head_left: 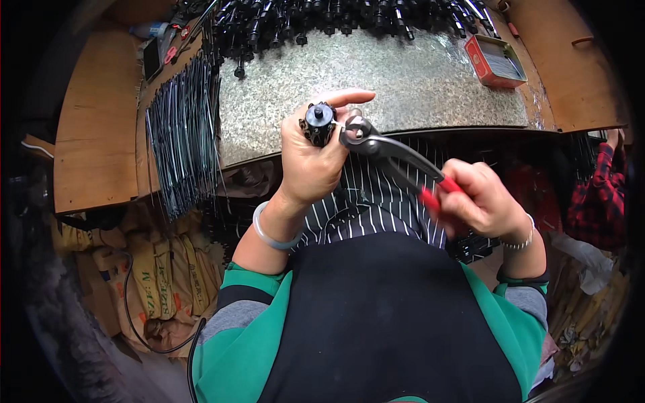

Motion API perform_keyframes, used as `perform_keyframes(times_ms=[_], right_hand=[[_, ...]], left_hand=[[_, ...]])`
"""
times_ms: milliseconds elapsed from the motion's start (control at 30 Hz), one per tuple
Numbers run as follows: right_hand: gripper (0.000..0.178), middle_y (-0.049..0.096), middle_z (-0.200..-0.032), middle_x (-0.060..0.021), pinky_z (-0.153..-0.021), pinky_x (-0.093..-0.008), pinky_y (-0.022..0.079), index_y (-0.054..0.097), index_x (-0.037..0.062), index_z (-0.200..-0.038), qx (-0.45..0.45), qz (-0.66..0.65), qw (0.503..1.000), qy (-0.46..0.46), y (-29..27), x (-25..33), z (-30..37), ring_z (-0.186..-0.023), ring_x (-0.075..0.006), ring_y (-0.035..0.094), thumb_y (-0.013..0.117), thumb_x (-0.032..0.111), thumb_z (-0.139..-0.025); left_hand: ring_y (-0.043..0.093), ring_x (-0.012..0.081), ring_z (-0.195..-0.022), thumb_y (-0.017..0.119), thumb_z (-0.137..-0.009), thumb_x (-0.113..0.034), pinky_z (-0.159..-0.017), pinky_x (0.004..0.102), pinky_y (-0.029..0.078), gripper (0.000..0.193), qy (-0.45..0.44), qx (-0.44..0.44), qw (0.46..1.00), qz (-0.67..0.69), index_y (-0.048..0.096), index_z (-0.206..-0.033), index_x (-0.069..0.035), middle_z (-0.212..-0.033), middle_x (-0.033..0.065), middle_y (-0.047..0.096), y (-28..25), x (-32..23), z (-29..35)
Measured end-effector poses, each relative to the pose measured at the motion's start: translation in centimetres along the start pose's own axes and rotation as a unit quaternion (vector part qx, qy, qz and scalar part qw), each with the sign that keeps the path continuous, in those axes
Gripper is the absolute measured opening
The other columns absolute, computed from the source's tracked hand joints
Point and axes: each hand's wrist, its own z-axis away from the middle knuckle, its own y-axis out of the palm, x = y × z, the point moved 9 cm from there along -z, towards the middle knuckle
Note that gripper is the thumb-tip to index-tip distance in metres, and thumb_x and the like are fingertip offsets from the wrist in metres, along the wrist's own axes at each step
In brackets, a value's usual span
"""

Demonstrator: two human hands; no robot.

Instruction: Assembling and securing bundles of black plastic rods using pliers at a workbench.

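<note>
Near the front edge of the table, my left hand is wrapped round a black cylindrical part with a grey round end and a small black stub on top. The index finger of that hand stretches out to the right. My right hand grips the red handles of dark metal pincers. Their jaws sit beside my left thumb, at a thin pale strand by the black part. Whether the jaws have closed on the strand cannot be made out. The right fingers are slightly blurred.
Many black rod-like parts lie heaped along the back of the grey tabletop. Long thin dark wires hang over its left side. A red box stands at the right. Brown sacks lie lower left; another person's checked sleeve shows far right.
</note>
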Motion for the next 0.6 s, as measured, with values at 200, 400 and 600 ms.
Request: perform_keyframes(times_ms=[200,400,600], right_hand=[[0.049,0.055,-0.068,-0.0075,-0.05,-0.0308,0.044,0.041,-0.0024,-0.108,-0.065,0.145,0.987,-0.02,1.1,1.0,-0.1,-0.06,-0.0165,0.056,0.072,0.007,-0.071],[0.044,0.058,-0.077,-0.0115,-0.06,-0.0311,0.047,0.047,-0.0068,-0.111,0.053,0.021,0.998,0.032,1.9,-0.8,0.4,-0.065,-0.0169,0.057,0.069,0.008,-0.076],[0.045,0.057,-0.078,-0.0085,-0.06,-0.0278,0.046,0.045,-0.0037,-0.111,-0.227,0.356,0.891,-0.168,0.3,3.8,1.0,-0.069,-0.0144,0.057,0.065,-0.001,-0.07]], left_hand=[[0.042,0.0024,-0.059,0.062,-0.084,-0.019,-0.05,0.0154,0.031,0.038,0.007,-0.018,1.0,0.001,0.054,-0.107,0.01,-0.069,-0.0019,0.05,-0.1,-0.4,0.4],[0.042,0.0015,-0.054,0.058,-0.085,-0.01,-0.048,0.0162,0.031,0.027,-0.01,0.003,1.0,0.003,0.056,-0.105,0.008,-0.065,-0.0021,0.051,0.1,-0.1,0.5],[0.041,0.0027,-0.057,0.061,-0.084,-0.014,-0.05,0.0166,0.032,0.034,0.019,0.007,1.0,0.001,0.054,-0.109,0.009,-0.072,-0.0019,0.051,0.2,-0.5,0.3]])
